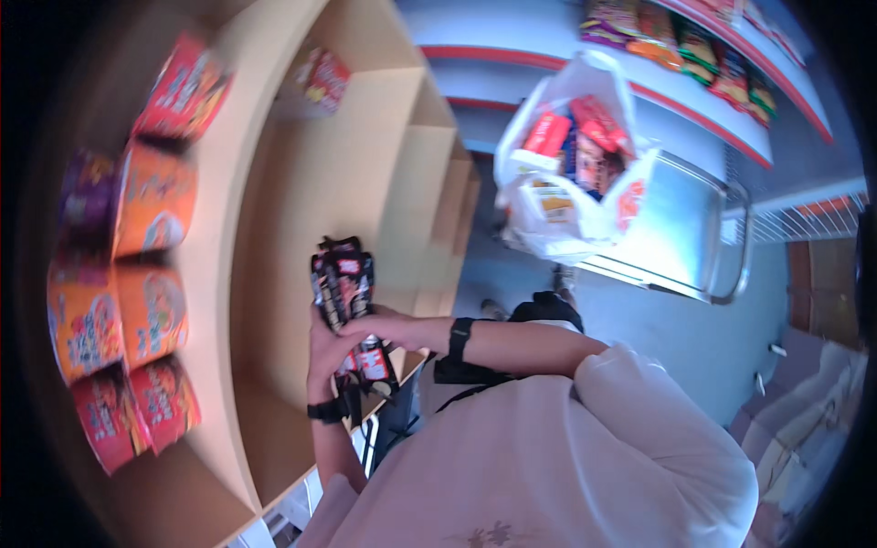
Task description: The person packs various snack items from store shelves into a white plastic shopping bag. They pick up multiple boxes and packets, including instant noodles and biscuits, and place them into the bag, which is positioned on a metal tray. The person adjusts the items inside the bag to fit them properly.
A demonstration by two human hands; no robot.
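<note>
Both hands are together around a bundle of black snack packets [347, 281] with red and white print, in front of the wooden shelf's compartment [288, 226]. My left hand [329, 342] grips the bundle from the near left side. My right hand [380, 327] reaches in from the right and holds the same packets, its fingers partly hidden. Dark straps circle both wrists. A red patterned box [327, 81] stands farther along in that compartment. To the right, a white plastic bag [541, 229] stands open on a metal cart, with red boxes [547, 135] and other packets inside.
Orange and red instant noodle packs [152, 308] stand in the left shelf compartment. The metal cart [675, 219] has a tubular handle at its right. White shelves with red edges [668, 103] carry bagged snacks [658, 38]. Wrapped goods [788, 397] lie at the far right.
</note>
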